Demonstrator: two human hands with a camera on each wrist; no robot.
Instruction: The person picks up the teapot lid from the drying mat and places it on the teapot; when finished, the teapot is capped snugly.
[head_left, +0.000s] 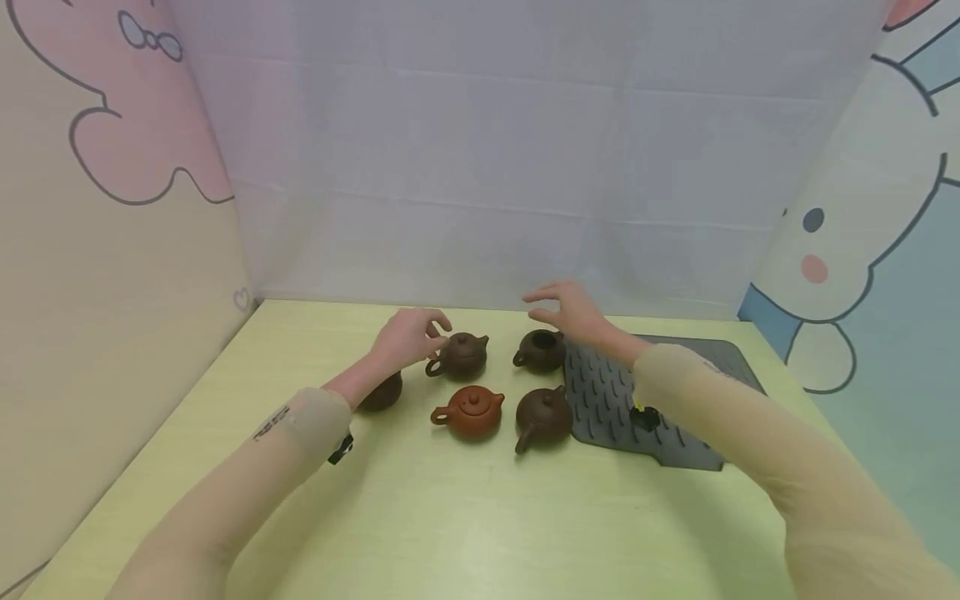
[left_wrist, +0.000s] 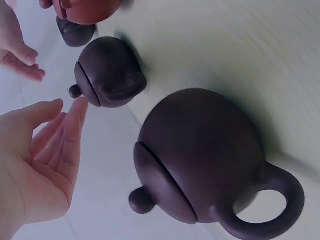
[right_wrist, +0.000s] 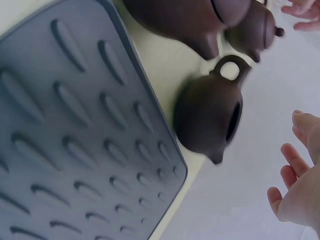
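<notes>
My left hand [head_left: 402,340] hovers beside the back lidded dark brown teapot [head_left: 463,358], fingers loosely bent and holding nothing. In the left wrist view its fingertips [left_wrist: 80,107] come close to that teapot's lid knob [left_wrist: 75,91]. Partly hidden under my left forearm is another dark brown teapot [head_left: 384,395], seen large with its lid on in the left wrist view. My right hand [head_left: 573,311] is raised above and behind a dark teapot without a lid [head_left: 542,353], whose round opening shows. Its fingers are apart with nothing between them.
A reddish-brown lidded teapot [head_left: 474,414] and a larger dark lidded teapot [head_left: 544,417] stand in front. At the right, a grey ridged mat [head_left: 607,400] lies on the pale yellow table [head_left: 450,525], partly under my right forearm. A white sheet [head_left: 487,167] hangs behind.
</notes>
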